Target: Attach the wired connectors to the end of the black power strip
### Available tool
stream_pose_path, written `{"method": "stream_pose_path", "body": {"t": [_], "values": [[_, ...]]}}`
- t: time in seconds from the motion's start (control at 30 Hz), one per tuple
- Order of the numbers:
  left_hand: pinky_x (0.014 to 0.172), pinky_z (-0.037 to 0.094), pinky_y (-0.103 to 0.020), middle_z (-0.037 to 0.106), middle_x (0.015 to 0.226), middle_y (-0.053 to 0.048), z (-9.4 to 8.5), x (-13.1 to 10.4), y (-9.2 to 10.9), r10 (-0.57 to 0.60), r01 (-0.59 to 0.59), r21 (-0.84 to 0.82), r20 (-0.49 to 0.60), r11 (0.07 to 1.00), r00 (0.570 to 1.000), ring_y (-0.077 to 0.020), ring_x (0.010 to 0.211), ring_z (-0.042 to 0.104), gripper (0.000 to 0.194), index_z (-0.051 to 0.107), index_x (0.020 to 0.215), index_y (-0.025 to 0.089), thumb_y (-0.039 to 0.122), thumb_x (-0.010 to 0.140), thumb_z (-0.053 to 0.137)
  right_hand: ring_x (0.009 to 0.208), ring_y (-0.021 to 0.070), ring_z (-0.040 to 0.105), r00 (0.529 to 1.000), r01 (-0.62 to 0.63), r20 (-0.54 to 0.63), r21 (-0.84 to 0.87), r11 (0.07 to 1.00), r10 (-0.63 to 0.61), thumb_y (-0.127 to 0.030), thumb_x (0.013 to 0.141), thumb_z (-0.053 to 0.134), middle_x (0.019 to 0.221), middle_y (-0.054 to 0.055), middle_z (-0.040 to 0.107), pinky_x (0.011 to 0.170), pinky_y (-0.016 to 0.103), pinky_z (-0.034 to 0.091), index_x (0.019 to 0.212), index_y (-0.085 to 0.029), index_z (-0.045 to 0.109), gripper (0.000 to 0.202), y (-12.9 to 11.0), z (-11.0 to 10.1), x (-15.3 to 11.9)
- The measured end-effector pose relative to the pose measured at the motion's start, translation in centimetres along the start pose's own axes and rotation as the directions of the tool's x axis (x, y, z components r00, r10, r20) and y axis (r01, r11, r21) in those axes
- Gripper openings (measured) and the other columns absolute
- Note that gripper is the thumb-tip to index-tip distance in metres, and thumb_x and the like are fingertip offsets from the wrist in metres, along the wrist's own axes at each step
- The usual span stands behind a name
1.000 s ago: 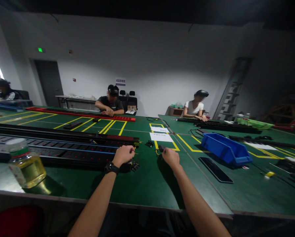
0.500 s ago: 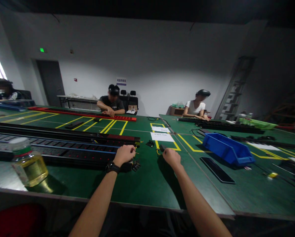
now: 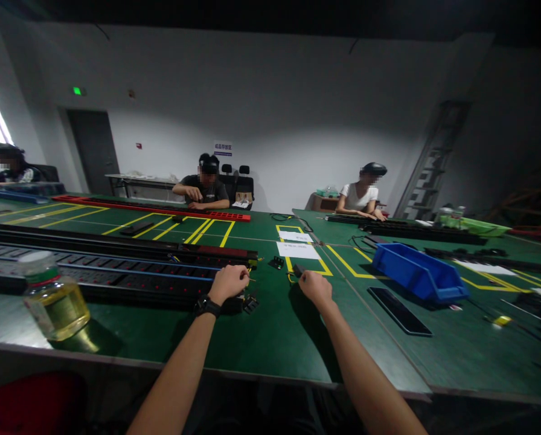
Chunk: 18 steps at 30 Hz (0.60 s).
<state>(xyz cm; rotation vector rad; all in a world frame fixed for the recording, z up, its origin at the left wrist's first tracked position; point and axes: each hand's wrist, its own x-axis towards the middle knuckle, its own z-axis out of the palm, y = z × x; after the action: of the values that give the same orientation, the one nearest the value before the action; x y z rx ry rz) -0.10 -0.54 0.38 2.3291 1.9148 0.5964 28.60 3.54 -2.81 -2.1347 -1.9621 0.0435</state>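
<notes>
My left hand (image 3: 229,283), with a black watch on its wrist, rests at the right end of a long black rack (image 3: 130,275). Its fingers are closed; what they grip is too small to name. Just right of it lies a small black clip-like part (image 3: 250,303). My right hand (image 3: 314,286) is closed on a small black part (image 3: 298,269) over the green table (image 3: 270,344), with a thin yellow wire beside it. Another small black part (image 3: 276,262) lies between the hands, farther back.
A bottle of yellow liquid (image 3: 55,302) stands at the left. At the right are a phone (image 3: 400,311) and a blue bin (image 3: 418,272). Paper sheets (image 3: 297,250) lie ahead. People sit across the table, near a red rack (image 3: 225,215).
The person across at the red rack has lifted a hand and moved it left. My own hands have hardly moved.
</notes>
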Motion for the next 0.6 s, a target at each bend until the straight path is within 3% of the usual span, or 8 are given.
{"method": "stream_pose_path", "body": {"t": [0.6], "values": [[0.079,0.051,-0.027,0.081,0.101,-0.004,-0.05,-0.05,0.11,-0.017,0.017,0.007,0.005,1.000,1.000,-0.0232,0.096,0.074,0.025,0.077,0.097,0.028,0.034,0.093,0.054,0.100,0.0273,0.074,1.000,-0.006,-0.009,0.002,1.000,0.006,-0.028,0.099,0.046,0.114,0.014,0.076,0.084,0.034,0.053,0.111,-0.022,0.076,0.033,-0.01,0.17,0.01]]}}
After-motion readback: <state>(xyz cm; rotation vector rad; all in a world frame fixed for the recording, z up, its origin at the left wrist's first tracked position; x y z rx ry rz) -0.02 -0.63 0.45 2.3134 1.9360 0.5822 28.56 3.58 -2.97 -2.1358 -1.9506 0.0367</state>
